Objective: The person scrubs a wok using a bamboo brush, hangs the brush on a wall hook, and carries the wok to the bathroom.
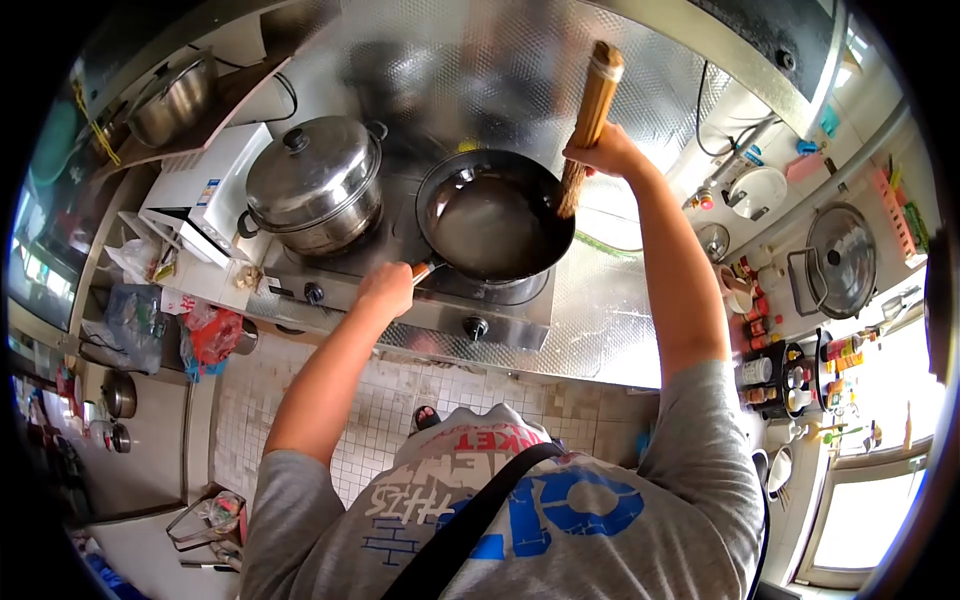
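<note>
A dark wok (pixel 490 225) sits over the right burner of the gas stove (pixel 400 310), with what looks like a little water in its bottom. My left hand (pixel 386 290) is closed round the wok's wooden handle (pixel 424 271). In my right hand (pixel 606 152) is a bamboo wok brush (pixel 592 100), gripped near its lower part. The brush points bristles down, and its tip is at the wok's right inner rim. I cannot tell whether the bristles touch the metal.
A lidded steel pot (pixel 316 190) stands on the left burner. Left of it is a white appliance (pixel 205 185). Bottles and jars (pixel 765 370) crowd the right side, below a hanging glass lid (pixel 840 258). Plastic bags (pixel 212 335) hang at the counter's left end.
</note>
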